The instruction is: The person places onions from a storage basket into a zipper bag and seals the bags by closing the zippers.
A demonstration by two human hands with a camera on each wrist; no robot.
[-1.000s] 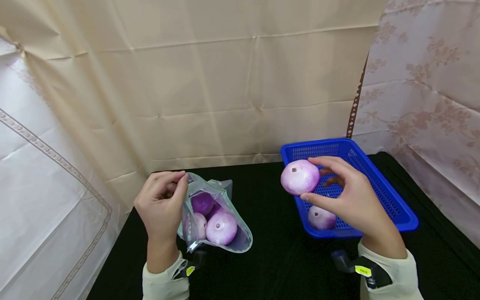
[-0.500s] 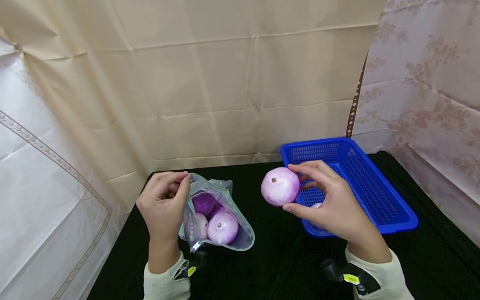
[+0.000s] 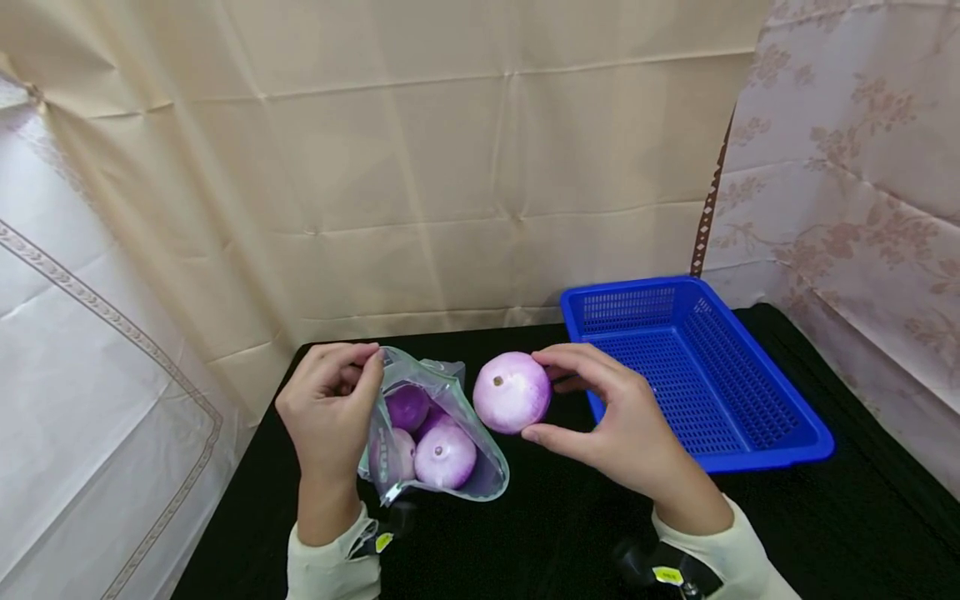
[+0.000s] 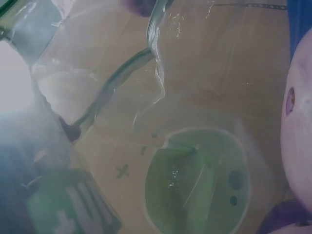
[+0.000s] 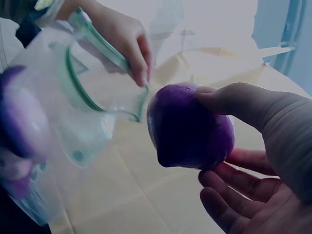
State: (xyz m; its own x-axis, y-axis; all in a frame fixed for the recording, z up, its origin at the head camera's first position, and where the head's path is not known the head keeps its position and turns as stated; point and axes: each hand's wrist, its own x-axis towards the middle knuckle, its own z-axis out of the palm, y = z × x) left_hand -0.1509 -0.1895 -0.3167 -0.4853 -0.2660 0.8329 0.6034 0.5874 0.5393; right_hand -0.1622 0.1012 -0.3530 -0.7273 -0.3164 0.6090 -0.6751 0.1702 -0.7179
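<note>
My left hand (image 3: pixel 330 408) pinches the upper rim of a clear zip bag (image 3: pixel 492 477) with green edging, whose mouth gapes toward me. Several purple-and-white onions (image 3: pixel 445 457) lie inside the bag. Between the thumb and fingertips of my right hand (image 3: pixel 626 429) is another onion (image 3: pixel 512 392), held just right of the bag's mouth. Seen from the right wrist, that onion (image 5: pixel 187 129) shows its dark purple side, with the bag's green-lined opening (image 5: pixel 100 83) beyond. Green-printed film (image 4: pixel 195 185) fills much of the left wrist view.
A blue perforated basket (image 3: pixel 697 392) stands on the right of the black-covered table (image 3: pixel 540 533); my right hand hides its near left corner. A beige cloth (image 3: pixel 450 167) hangs behind, with pale patterned cloths on both sides.
My right hand has carried the onion leftward and slightly down, from over the basket to beside the bag. The onion seen earlier in the basket is now out of sight. My left hand barely moved.
</note>
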